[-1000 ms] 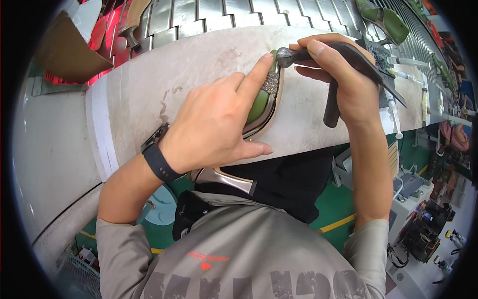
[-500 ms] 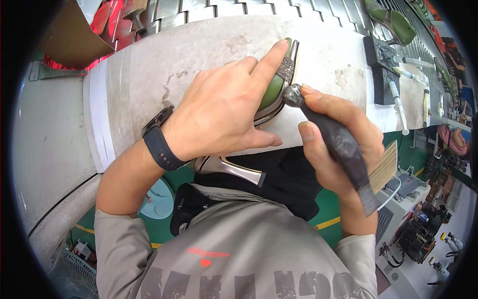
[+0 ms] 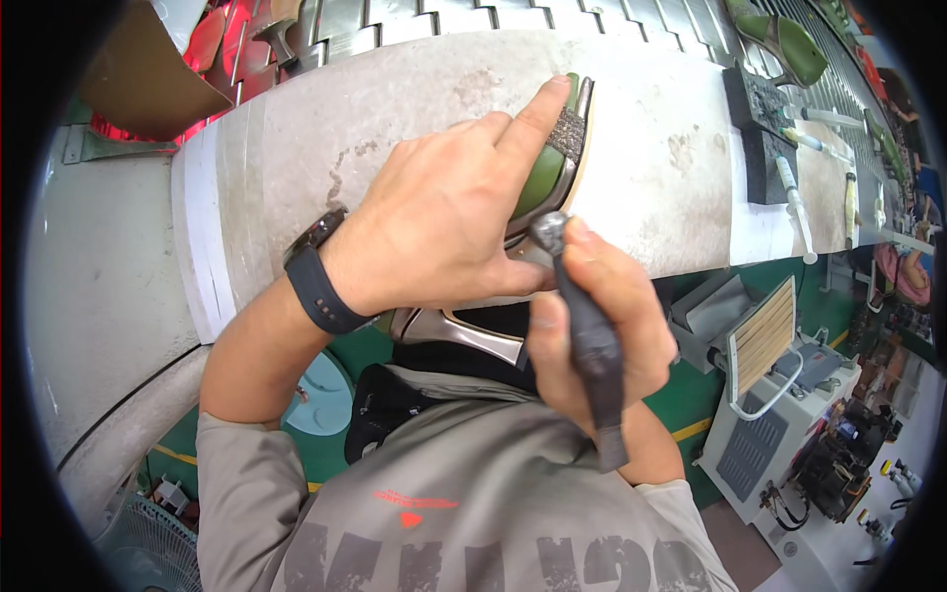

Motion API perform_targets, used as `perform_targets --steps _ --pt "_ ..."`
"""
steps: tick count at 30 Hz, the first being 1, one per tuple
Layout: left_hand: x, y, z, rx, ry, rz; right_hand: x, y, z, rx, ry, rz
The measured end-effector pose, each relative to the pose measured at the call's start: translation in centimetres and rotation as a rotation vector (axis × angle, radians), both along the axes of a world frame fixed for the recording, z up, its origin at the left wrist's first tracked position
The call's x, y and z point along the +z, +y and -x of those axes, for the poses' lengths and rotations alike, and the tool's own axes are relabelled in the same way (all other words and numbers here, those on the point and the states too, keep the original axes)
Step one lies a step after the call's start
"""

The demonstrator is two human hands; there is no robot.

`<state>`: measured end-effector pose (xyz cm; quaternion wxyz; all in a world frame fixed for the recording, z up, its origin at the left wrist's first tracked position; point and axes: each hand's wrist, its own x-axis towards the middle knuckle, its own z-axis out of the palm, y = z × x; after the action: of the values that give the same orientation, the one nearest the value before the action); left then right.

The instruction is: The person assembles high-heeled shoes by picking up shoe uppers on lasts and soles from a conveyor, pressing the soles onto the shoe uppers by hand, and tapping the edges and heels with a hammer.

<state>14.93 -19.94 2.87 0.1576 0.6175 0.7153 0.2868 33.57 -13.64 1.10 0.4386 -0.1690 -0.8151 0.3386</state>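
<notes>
A green high-heeled shoe point(image 3: 542, 186) with a glittery band and bronze-coloured trim lies on its side across the pale worktop. Its metallic heel point(image 3: 464, 335) juts past the near edge towards me. My left hand point(image 3: 444, 207) grips the shoe from above, index finger stretched along its toe end and thumb by the near side; the hand hides the middle of the shoe. In my right hand point(image 3: 617, 321) is a dark hammer point(image 3: 595, 345) with a rounded metal head, held by its handle. The hammer head is right at the sole edge beside my left thumb; whether they touch I cannot tell.
Metal conveyor slats point(image 3: 444, 22) run behind the worktop point(image 3: 661, 197). At the right stand a black block point(image 3: 767, 163) and several syringes point(image 3: 792, 192), with another green shoe point(image 3: 784, 47) beyond. A grey machine point(image 3: 760, 424) is to the lower right, a light-blue stool point(image 3: 321, 395) lower left.
My right hand has brought the hammer left and nearer to me, from the shoe's middle edge down towards my left thumb. My left hand and the shoe have stayed in place.
</notes>
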Motion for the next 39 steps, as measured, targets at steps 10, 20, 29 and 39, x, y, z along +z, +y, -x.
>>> perform_targets --steps 10,20,29,39 --pt "-0.8 -1.8 2.8 -0.060 -0.285 -0.052 0.7 1.4 -0.5 0.101 -0.059 -0.137" --pt "-0.9 -1.2 2.4 -0.024 -0.245 -0.089 0.9 0.0 0.7 0.334 -0.089 0.155" --pt "-1.2 -0.9 2.0 0.010 -0.309 -0.044 0.8 0.6 1.4 0.413 -0.083 0.067" --pt "-1.2 -0.2 2.1 -0.057 -0.229 -0.102 1.7 2.8 -0.3 0.166 -0.179 -0.322"
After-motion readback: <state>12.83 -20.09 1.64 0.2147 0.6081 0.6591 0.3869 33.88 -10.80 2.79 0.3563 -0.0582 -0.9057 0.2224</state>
